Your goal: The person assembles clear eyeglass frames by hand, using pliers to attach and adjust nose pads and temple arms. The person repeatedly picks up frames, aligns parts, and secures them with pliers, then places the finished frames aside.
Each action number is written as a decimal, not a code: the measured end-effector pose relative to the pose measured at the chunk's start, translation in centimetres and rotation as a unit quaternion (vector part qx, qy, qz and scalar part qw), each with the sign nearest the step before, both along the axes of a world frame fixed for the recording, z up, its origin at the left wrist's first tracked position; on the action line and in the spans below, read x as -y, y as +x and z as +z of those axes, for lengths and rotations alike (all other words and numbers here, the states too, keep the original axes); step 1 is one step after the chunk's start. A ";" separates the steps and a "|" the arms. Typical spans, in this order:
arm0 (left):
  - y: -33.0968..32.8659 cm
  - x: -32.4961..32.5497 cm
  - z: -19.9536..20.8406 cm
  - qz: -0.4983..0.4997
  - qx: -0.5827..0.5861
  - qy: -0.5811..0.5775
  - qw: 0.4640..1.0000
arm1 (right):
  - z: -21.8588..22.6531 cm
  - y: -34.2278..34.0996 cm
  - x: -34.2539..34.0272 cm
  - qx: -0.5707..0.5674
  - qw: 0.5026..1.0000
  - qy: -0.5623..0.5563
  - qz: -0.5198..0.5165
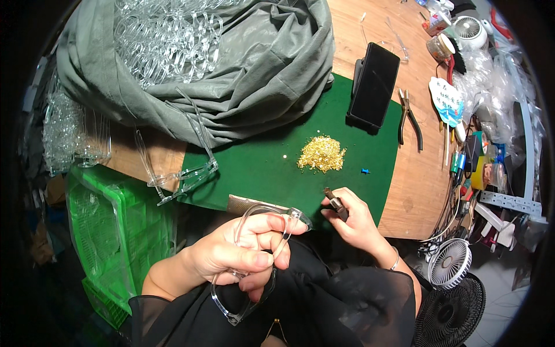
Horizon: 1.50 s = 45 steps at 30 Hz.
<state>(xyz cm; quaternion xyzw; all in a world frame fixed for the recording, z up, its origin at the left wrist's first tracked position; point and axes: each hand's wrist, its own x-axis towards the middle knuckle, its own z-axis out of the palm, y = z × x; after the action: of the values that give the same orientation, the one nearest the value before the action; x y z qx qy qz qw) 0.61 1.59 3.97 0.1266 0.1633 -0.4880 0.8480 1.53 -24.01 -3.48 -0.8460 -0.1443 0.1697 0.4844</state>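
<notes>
My left hand is closed around a clear plastic eyeglass frame, holding it near my lap with one end corner turned up. In my right hand is a short dark tool with a metal collar, pinched between thumb and fingers; its exact kind I cannot make out. Beyond the hands a heap of tiny gold-coloured metal pieces lies on a green mat. Another clear eyeglass frame rests at the mat's left edge, temples up.
A grey cloth sack full of clear frames fills the far left. A phone and pliers lie right of it. A green plastic crate stands at left; fans and cables crowd the right.
</notes>
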 end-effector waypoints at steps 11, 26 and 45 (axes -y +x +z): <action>-0.2 -0.1 -0.5 0.018 -0.007 -0.014 1.000 | -0.3 0.0 -0.2 0.038 0.999 -0.016 0.014; 1.6 1.5 1.0 -0.175 0.115 0.120 0.971 | 8.0 3.2 -2.6 -0.177 0.964 0.164 0.113; -2.0 -4.7 3.3 -0.022 0.284 0.250 0.925 | 10.0 0.6 -7.8 -0.250 0.931 0.253 0.087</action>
<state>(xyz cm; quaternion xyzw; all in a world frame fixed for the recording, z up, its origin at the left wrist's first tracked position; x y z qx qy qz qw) -1.43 6.31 7.22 0.4719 0.0295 -0.3935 0.7884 2.09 -16.18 6.48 -0.6098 -0.1296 0.3749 0.6861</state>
